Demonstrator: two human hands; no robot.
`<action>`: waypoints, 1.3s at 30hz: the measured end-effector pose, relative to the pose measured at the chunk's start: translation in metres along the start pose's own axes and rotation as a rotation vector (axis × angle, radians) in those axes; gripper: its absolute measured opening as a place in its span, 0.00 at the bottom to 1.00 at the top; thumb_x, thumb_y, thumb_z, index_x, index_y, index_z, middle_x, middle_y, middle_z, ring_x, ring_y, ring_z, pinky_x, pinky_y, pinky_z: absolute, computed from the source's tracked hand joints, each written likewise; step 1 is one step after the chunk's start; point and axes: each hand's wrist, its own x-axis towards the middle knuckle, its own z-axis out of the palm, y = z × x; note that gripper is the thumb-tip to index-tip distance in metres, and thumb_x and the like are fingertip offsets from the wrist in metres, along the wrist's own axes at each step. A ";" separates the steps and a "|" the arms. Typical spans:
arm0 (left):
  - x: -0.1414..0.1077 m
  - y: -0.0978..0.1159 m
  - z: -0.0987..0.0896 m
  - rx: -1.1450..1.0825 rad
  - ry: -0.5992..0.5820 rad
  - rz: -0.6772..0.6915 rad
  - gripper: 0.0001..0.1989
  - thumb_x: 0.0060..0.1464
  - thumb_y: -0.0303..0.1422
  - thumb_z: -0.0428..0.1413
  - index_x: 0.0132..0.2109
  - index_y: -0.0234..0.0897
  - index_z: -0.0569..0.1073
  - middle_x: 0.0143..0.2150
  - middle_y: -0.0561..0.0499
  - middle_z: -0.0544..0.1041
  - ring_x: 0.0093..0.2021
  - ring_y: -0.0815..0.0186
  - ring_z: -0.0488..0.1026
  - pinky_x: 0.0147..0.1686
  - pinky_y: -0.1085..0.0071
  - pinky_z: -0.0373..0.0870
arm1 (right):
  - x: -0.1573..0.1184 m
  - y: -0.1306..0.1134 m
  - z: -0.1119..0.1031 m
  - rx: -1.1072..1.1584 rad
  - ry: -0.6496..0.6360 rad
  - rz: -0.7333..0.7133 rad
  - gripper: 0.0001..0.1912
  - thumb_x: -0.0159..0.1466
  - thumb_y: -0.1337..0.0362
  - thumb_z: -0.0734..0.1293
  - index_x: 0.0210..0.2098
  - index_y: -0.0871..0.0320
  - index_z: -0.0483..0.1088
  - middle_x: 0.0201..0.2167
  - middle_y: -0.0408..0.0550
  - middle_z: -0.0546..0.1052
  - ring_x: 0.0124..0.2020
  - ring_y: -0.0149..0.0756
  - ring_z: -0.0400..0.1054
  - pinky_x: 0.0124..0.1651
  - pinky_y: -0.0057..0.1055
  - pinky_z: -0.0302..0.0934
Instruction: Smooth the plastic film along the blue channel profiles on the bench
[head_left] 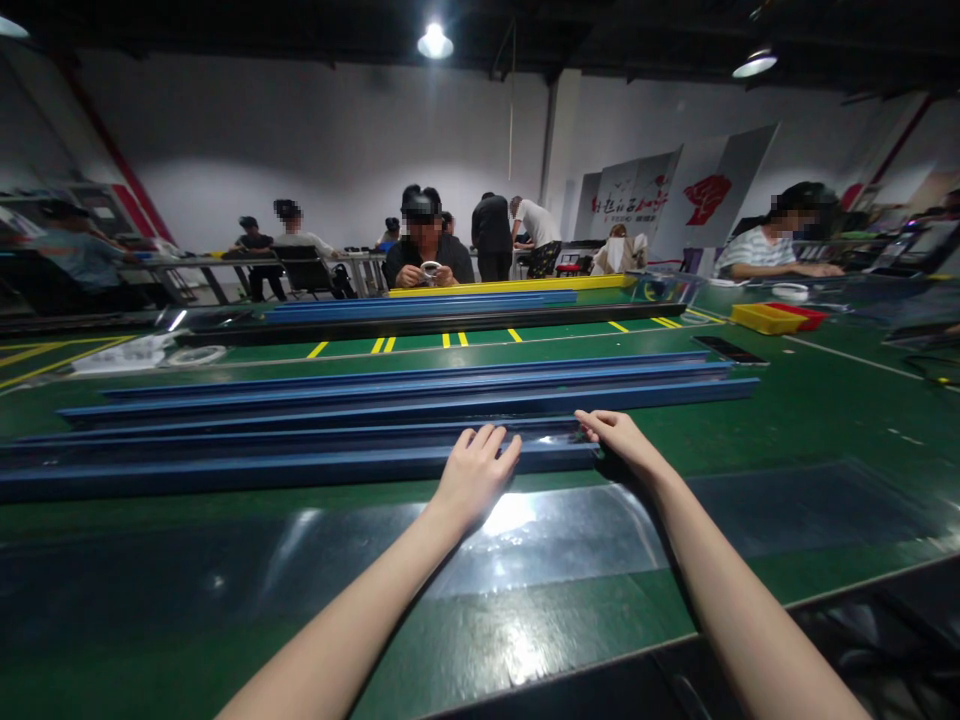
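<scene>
A long blue channel-shaped strip lies across the table in front of me, with shiny clear material showing inside its groove. My left hand rests on this strip with its fingers apart, the fingertips reaching over the groove. At the strip's right end, the thumb and fingers of my right hand are pinched together; what lies between them is too small to make out. Nearer to me, a clear plastic sheet stretches flat over the table beneath my forearms. More blue strips lie side by side just beyond.
The green table carries a black phone, a yellow tray and a red tray at the right. Farther back lie a black strip and a yellow strip. Across the table a person holds a white ring.
</scene>
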 end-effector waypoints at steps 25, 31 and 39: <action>-0.002 0.000 0.003 -0.020 -0.028 -0.064 0.14 0.55 0.34 0.45 0.46 0.33 0.67 0.44 0.43 0.71 0.43 0.59 0.66 0.39 0.64 0.61 | 0.001 0.005 -0.006 0.008 -0.001 -0.028 0.19 0.46 0.48 0.66 0.17 0.58 0.64 0.13 0.39 0.63 0.18 0.25 0.54 0.24 0.26 0.48; -0.003 -0.002 0.004 -0.029 -0.028 -0.045 0.13 0.56 0.34 0.44 0.44 0.33 0.67 0.42 0.43 0.71 0.41 0.60 0.66 0.38 0.65 0.60 | 0.002 0.005 -0.006 0.030 -0.018 -0.046 0.17 0.44 0.50 0.68 0.18 0.59 0.66 0.15 0.40 0.65 0.19 0.25 0.55 0.25 0.26 0.50; -0.002 -0.001 0.003 -0.027 -0.028 -0.049 0.11 0.56 0.33 0.45 0.41 0.32 0.67 0.40 0.44 0.72 0.39 0.61 0.67 0.36 0.66 0.60 | 0.002 0.005 -0.007 0.017 -0.018 -0.048 0.16 0.44 0.52 0.68 0.19 0.59 0.67 0.15 0.40 0.65 0.18 0.24 0.54 0.23 0.26 0.49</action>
